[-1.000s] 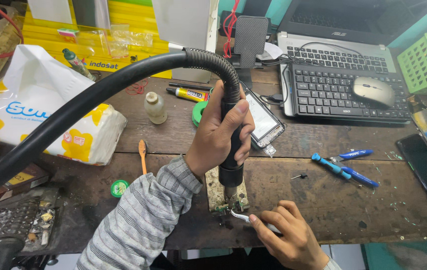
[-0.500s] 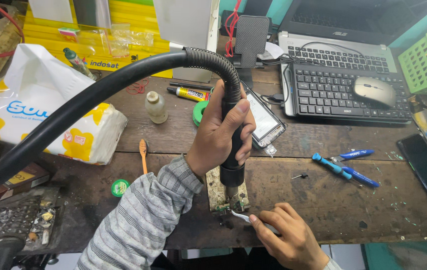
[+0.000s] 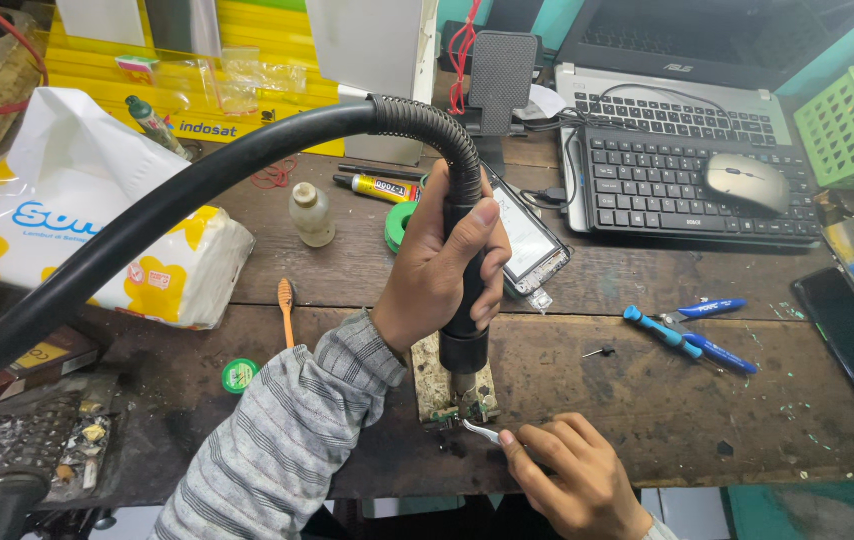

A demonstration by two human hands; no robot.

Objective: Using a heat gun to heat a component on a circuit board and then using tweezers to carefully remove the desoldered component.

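My left hand [image 3: 442, 270] grips the black handle of a hot-air wand [image 3: 465, 335] with a thick black hose [image 3: 187, 190] arching away to the left. Its nozzle points straight down at a small circuit board [image 3: 452, 405] lying on a worn wooden block at the near edge of the bench. My right hand [image 3: 572, 480] sits just right of the board and pinches metal tweezers [image 3: 479, 430], whose tips touch the board under the nozzle. My left sleeve is grey and striped.
A black keyboard [image 3: 687, 185] with a mouse [image 3: 745, 182] and a laptop stand at the back right. Blue screwdrivers [image 3: 687, 335], a dark phone [image 3: 847, 335], an opened phone [image 3: 532, 245], a small bottle [image 3: 311, 213], a glue tube, a toothbrush [image 3: 287, 310] and a tissue pack [image 3: 87, 230] lie around.
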